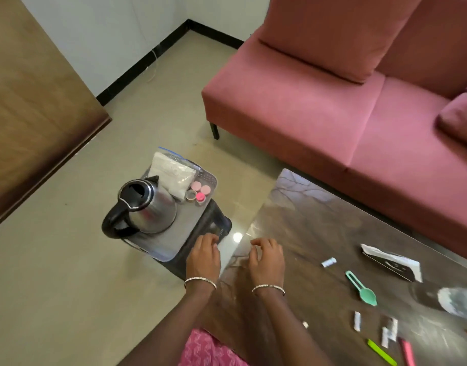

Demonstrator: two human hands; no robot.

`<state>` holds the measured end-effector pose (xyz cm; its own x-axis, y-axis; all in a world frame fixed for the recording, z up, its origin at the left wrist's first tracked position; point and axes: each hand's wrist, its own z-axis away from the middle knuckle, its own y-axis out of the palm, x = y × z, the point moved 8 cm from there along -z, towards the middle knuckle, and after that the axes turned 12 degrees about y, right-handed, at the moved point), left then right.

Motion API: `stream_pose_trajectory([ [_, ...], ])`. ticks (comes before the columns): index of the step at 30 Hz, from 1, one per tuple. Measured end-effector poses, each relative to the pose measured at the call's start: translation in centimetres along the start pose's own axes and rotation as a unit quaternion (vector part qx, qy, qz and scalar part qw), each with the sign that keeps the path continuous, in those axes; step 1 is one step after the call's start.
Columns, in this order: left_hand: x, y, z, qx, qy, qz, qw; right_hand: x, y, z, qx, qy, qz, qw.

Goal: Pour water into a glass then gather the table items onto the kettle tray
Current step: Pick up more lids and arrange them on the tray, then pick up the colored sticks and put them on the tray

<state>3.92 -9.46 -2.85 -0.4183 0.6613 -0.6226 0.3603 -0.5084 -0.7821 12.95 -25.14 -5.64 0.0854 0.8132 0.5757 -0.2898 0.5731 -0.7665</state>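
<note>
From my remote seat I look down on both hands near the corner of the table [293, 207]. The left hand [204, 256] hangs over the near edge of the tray [192, 223]. Its fingers are bent downward at the rim, and I cannot tell whether they grip the rim or only hover there. The right hand [267, 256] is over the table's corner with its fingers loosely curled, and it holds nothing. Each wrist wears a thin bracelet.

The tray sits on a dark stool [222, 223] just beside the table. The kettle [148, 207] stands upright on the tray with its lid open and its black handle toward the near left. Behind the kettle lies a zip bag [171, 170] of white powder. A cluster of small pink-capped pots [199, 191] sits beside the bag.

On the table, well apart from the hands, I see a small white roll [329, 262], a green spoon [362, 288] and a black-and-white packet [392, 262]. A crumpled clear bag [458, 299] lies at the right edge. Nearer me lie white sachets [357, 321], a green stick [381, 352] and a pink stick [408, 352].

A pink sofa [319, 107] stands beyond the table.
</note>
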Motion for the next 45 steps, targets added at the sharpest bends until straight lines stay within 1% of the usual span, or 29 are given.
stream_pose_trajectory([
  [7, -8.1, 3.8, 8.6, 0.01, 0.017, 0.014, 1.0, -11.9, -9.3, 6.0, -0.033, 0.035, -0.017, 0.999],
  [10, -12.1, 6.2, 12.6, 0.012, 0.044, 0.014, 0.999, -17.6, -13.6, 8.6, -0.052, 0.058, -0.023, 0.997],
  [13, -15.4, 8.7, 15.9, 0.02, 0.062, 0.038, 0.997, -23.1, -17.4, 10.9, -0.068, 0.087, -0.028, 0.993],
  [16, -18.4, 10.9, 19.1, 0.028, 0.08, 0.028, 0.996, -28.6, -20.9, 13.6, -0.087, 0.119, -0.06, 0.987],
  [22, -23.0, 14.5, 24.0, 0.067, 0.106, -0.009, 0.992, -37.7, -26.3, 18.1, -0.117, 0.193, -0.062, 0.972],
  [27, -26.3, 17.8, 26.2, 0.133, 0.146, -0.005, 0.98, -43.2, -28.9, 21.0, -0.138, 0.263, -0.088, 0.951],
  [32, -28.9, 22.0, 27.7, 0.218, 0.221, -0.074, 0.948, -47.2, -29.5, 22.6, -0.164, 0.326, -0.119, 0.924],
  [35, -29.9, 25.3, 28.1, 0.279, 0.258, -0.162, 0.911, -48.9, -29.2, 22.1, -0.163, 0.343, -0.13, 0.916],
  [37, -30.3, 27.6, 28.1, 0.304, 0.277, -0.202, 0.889, -49.8, -28.8, 21.1, -0.157, 0.348, -0.133, 0.914],
  [41, -30.4, 32.8, 27.2, 0.349, 0.287, -0.249, 0.857, -51.1, -27.4, 16.8, -0.119, 0.356, -0.131, 0.918],
  [45, -30.3, 36.9, 25.8, 0.365, 0.299, -0.288, 0.833, -51.9, -25.7, 12.0, -0.061, 0.364, -0.12, 0.922],
])
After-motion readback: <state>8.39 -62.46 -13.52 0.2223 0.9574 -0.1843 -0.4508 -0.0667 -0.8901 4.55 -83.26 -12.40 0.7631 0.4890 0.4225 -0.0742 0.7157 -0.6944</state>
